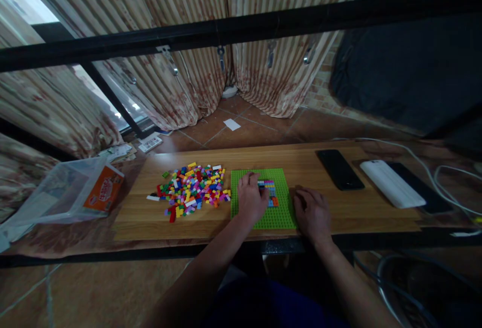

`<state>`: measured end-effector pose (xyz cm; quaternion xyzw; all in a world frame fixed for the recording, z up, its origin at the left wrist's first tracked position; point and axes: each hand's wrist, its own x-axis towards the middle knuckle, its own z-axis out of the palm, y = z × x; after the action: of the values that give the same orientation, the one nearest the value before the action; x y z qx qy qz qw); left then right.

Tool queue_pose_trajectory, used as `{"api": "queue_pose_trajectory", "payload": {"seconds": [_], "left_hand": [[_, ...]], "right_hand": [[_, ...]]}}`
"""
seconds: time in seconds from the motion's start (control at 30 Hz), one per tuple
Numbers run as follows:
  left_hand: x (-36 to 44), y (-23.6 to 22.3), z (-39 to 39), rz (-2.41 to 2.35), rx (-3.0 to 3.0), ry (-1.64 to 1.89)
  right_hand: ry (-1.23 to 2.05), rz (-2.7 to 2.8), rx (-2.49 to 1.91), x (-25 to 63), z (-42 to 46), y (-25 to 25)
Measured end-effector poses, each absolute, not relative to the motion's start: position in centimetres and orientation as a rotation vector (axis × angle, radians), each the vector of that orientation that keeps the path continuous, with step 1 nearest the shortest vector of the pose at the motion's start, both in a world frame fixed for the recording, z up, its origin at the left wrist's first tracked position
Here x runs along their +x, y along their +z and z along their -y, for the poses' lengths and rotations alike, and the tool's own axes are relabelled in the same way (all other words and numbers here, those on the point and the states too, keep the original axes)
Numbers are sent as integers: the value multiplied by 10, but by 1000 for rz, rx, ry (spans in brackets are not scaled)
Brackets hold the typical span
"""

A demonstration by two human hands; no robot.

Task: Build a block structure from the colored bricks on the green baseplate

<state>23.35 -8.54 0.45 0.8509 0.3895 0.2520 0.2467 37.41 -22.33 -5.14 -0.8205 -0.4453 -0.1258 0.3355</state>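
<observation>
My left hand (250, 195) reaches over the left part of a green studded baseplate (280, 220). Its fingers are bent and pressed together against the left side of a patch of toy bricks (271, 193) on the plate, in grey, blue, orange and purple tones. The fingertips are mostly hidden, so what they pinch cannot be made out. My right hand (312, 213) rests on the wooden board just beside the plate's right edge, fingers loosely stretched and holding nothing visible. Left of the plate lies a loose pile of multicoloured toy bricks (196, 187).
A clear plastic box (68, 192) with an orange label stands at the left. Toward the right lie a black phone (340, 169), a white power bank-like block (391, 183), a dark flat slab (424, 192) and white cables (417, 154). A black bar (241, 26) crosses ahead.
</observation>
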Motion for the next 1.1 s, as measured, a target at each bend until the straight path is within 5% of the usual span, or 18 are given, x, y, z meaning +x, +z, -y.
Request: {"api": "queue_pose_trajectory", "payload": {"seconds": [0.43, 1.1], "left_hand": [[228, -1, 93, -938, 2349, 794], [225, 20, 75, -683, 2677, 364]], "right_hand": [[-320, 1162, -2153, 373, 224, -50], [-322, 1144, -2155, 371, 222, -48]]}}
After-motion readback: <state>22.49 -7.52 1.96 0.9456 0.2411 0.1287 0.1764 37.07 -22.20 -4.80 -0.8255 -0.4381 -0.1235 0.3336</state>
